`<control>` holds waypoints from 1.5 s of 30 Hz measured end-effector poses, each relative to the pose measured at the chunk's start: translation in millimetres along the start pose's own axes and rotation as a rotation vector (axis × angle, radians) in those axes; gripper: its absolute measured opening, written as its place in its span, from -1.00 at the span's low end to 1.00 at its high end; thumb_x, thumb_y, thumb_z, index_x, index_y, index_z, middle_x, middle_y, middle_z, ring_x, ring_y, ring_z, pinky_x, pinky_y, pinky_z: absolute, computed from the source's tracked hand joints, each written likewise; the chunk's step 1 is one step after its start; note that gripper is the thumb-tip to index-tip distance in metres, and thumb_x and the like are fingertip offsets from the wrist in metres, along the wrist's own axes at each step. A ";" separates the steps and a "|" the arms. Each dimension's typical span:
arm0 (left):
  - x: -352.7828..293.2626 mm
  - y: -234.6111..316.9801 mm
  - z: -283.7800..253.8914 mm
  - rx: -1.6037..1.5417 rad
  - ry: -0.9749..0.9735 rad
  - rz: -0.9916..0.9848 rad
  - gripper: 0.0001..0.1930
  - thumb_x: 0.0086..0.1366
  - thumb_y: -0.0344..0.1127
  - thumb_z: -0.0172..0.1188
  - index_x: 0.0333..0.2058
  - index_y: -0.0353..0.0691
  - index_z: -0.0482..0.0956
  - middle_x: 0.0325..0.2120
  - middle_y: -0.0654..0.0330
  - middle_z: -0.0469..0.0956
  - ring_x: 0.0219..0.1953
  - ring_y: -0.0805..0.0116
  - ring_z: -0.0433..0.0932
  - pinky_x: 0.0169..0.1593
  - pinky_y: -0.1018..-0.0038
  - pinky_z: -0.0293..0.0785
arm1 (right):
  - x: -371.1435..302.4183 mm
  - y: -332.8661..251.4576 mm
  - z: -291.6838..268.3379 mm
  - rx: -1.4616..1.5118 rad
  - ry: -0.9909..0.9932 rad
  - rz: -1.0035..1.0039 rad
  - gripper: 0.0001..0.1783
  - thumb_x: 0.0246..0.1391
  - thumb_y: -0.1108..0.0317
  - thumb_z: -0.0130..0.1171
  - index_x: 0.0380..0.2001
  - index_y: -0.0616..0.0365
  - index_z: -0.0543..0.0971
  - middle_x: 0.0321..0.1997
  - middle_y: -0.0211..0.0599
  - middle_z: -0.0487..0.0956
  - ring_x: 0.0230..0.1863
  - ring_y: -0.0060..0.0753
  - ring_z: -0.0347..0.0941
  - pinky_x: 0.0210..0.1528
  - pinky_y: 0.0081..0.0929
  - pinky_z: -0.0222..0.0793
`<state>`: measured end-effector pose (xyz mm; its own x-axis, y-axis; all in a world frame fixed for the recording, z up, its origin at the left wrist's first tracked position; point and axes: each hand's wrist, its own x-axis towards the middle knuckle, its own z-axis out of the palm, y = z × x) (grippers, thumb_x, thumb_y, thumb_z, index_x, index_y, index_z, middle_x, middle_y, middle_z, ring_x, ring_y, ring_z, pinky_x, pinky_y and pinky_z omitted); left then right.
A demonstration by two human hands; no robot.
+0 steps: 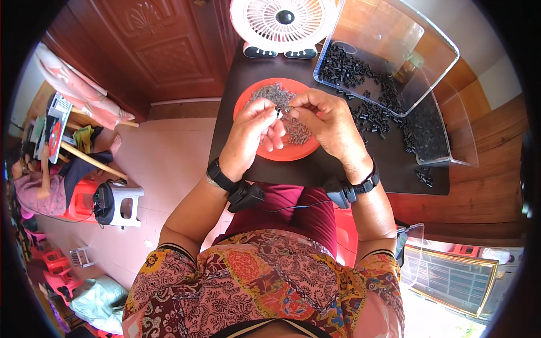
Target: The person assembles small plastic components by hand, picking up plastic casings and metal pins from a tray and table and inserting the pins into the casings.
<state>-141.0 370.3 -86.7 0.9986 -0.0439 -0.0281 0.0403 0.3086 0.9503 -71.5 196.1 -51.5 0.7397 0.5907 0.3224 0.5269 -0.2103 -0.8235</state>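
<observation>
Pinching a small black piece (pixel 278 112) above the red plate (pixel 287 154), the left hand (pixel 248 134) has thumb and forefinger clamped on it, its other fingers loosely curled. The right hand (pixel 332 124) hangs over the plate's right side, just beside the left one, thumb and forefinger drawn close to each other; whether a tiny part is caught between them is too small to tell.

Judging by how things lie, this one piece is partway through its handling, and plenty looks left: small greyish parts (pixel 298 135) spread thickly over the plate. Right of the plate, loose black pieces (pixel 369 117) are strewn on the dark table (pixel 270 176), and a heap of black pieces (pixel 341 67) lies in the clear bin (pixel 432 84) beyond the plate and to its right. Farther right of the plate stands a second clear container (pixel 459 138), with a little cluster of black pieces (pixel 424 177) on the near side of it. Which of these are finished and which are waiting cannot be told, so the amount done stays uncertain. Just beyond the plate stands a white fan (pixel 285 35).
</observation>
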 end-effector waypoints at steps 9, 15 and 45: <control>-0.1 -6.6 -1.2 0.007 -0.007 0.078 -0.75 0.37 -0.14 -0.03 -0.26 -0.23 0.39 -0.41 0.23 0.46 -0.46 0.51 0.48 -0.44 0.64 0.35 | 6.6 -8.6 2.1 -0.183 0.064 -0.185 -0.91 -0.06 0.51 0.17 -0.41 0.23 0.55 -0.39 -0.16 0.58 -0.36 -0.08 0.54 -0.32 -0.31 0.44; -6.0 -2.6 2.7 0.082 -0.021 0.105 -0.77 0.39 -0.21 -0.09 -0.27 -0.26 0.40 -0.39 0.25 0.46 -0.43 0.49 0.47 -0.36 0.61 0.35 | 3.5 -12.2 0.8 -0.205 -0.013 -0.201 -0.88 -0.07 0.56 0.19 -0.38 0.21 0.56 -0.43 -0.22 0.56 -0.38 -0.25 0.53 -0.31 -0.41 0.43; -25.4 -10.8 14.1 -0.140 -0.034 0.167 -0.71 0.38 -0.24 -0.16 -0.14 -0.35 0.40 -0.30 0.16 0.48 -0.33 0.47 0.50 -0.27 0.57 0.42 | -25.0 -19.5 16.9 -0.121 0.093 -0.334 -0.66 -0.20 0.55 0.32 -0.24 0.14 0.58 -0.28 -0.27 0.55 -0.26 -0.21 0.53 -0.24 -0.40 0.50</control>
<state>-167.2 354.7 -91.9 0.9902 -0.0123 0.1389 -0.1191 0.4435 0.8883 -107.3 198.6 -51.3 0.5505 0.5702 0.6098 0.7873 -0.1114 -0.6065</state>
